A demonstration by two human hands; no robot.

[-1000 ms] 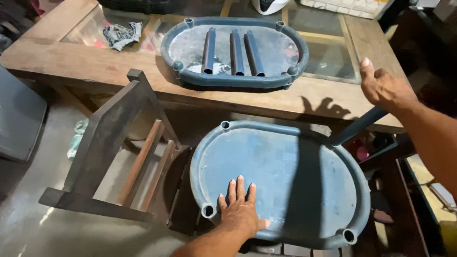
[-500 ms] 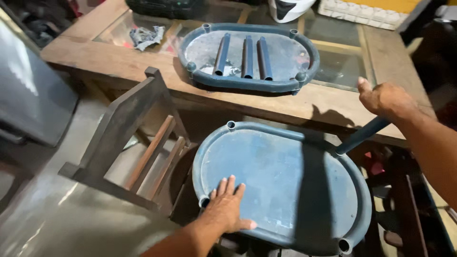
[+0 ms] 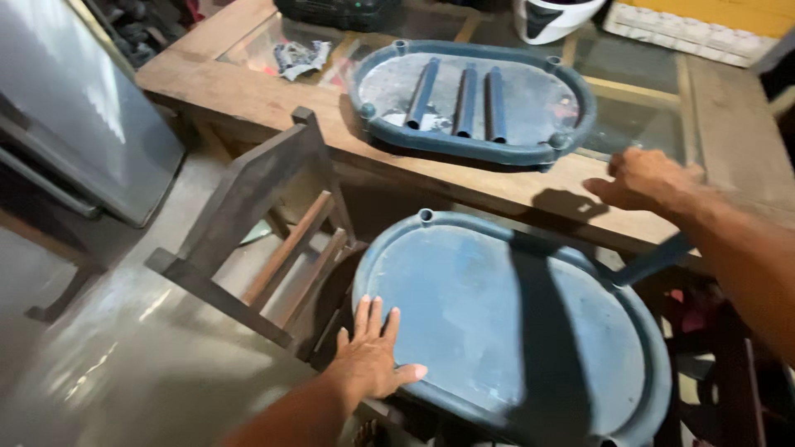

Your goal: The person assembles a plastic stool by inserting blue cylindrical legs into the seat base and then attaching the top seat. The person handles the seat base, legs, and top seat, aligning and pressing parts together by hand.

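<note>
Here the left hand [image 3: 370, 354] lies flat, fingers spread and released, palm down on the near left rim of a big oval blue-grey plastic shelf [image 3: 497, 331], which looks like a way of steadying it, since the shelf sits low in front of the wooden table [image 3: 273, 103] and seems to rest on something hidden beneath. The right hand [image 3: 642, 178] hovers over the table's front edge with its fingers curled loosely inward; just below it a blue tube [image 3: 650, 263] slants up from the shelf's far right rim, but whether the fingers grasp it cannot be told. The shelf is dusty and scuffed, with a raised lip all round and a small round socket [image 3: 426, 217] at its far left corner. On the table lies a second oval shelf [image 3: 476, 145] of the same kind, holding three blue tubes [image 3: 464, 101] side by side, probably kept there so they cannot roll off. A wooden chair [image 3: 248, 236] lies tipped just left of the near shelf.
</note>
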